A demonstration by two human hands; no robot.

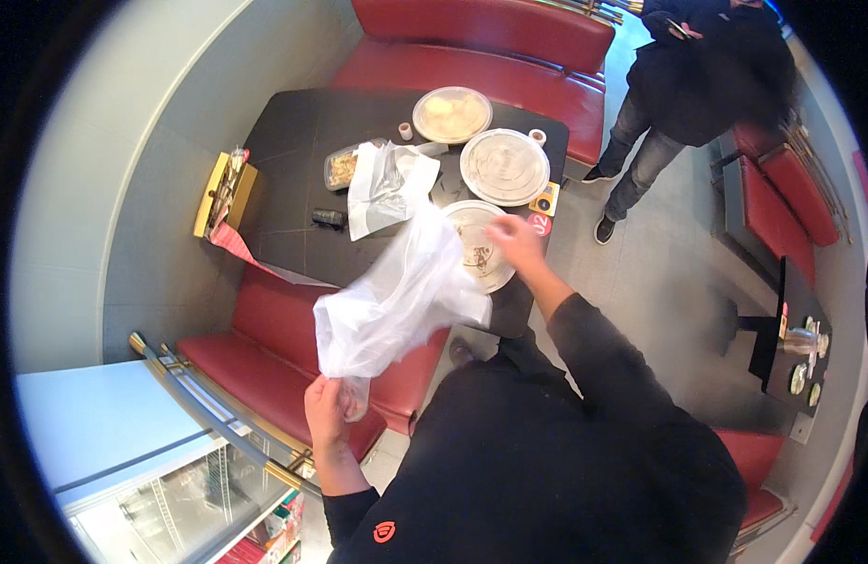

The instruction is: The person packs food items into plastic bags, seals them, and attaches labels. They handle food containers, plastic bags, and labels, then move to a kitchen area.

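My left hand [329,412] is closed on the bunched end of a thin white plastic bag [392,296], which trails up over the near edge of a black table [286,211]. My right hand [516,242] hangs over a round lidded container [485,264] at the table's right edge; whether its fingers pinch anything is not clear. Beyond it stand another round lidded container [505,168] and one with pale food [452,115]. A second white plastic bag [388,183] partly covers a rectangular container of food [341,170].
A black roll [329,218] and a small white roll [406,132] lie on the table. A yellow box of utensils [226,194] stands by the wall. Red benches [469,63] flank the table. At the upper right stands a person [702,77] in dark clothes.
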